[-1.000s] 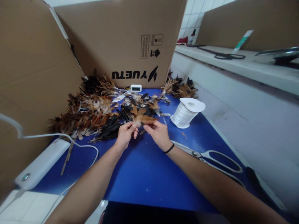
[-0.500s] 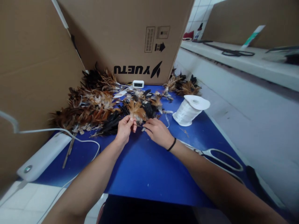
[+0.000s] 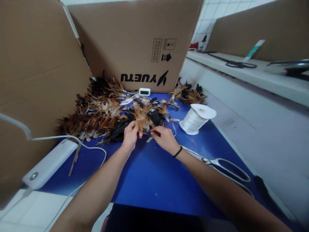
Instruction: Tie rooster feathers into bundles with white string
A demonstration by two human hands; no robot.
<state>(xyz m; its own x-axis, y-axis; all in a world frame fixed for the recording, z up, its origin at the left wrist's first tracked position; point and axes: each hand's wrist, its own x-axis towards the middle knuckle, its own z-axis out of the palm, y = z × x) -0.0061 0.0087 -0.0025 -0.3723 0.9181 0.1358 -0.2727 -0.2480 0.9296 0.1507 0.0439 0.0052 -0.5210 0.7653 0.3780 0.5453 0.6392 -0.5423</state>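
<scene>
My left hand point(image 3: 131, 137) pinches the base of a tuft of golden-brown feathers point(image 3: 140, 117) between thumb and fingers, its tips fanned upward. Just to the right, my right hand point(image 3: 165, 138) is closed, thumb and forefinger brought together near the foot of that tuft. What lies between those fingertips is too small to make out. Below them, a small whitish scrap point(image 3: 150, 139) rests on the blue table point(image 3: 142, 180). Dark feathers point(image 3: 155, 117) lie behind both hands. A thin white ribbon point(image 3: 174, 127) curls beside my right hand.
A white ribbon spool point(image 3: 196, 119) stands to the right, with large scissors point(image 3: 217, 162) under my right forearm. Feather bundles point(image 3: 96, 109) line the left and back. A white lamp-like bar point(image 3: 51, 162) with a cable lies left. A cardboard box point(image 3: 135, 38) and small digital display point(image 3: 144, 92) stand behind.
The view has tilted slightly, so everything sits a little lower. My right hand has drawn slightly back from the whitish scrap, which now shows below its fingertips. My left hand keeps its pinch.
</scene>
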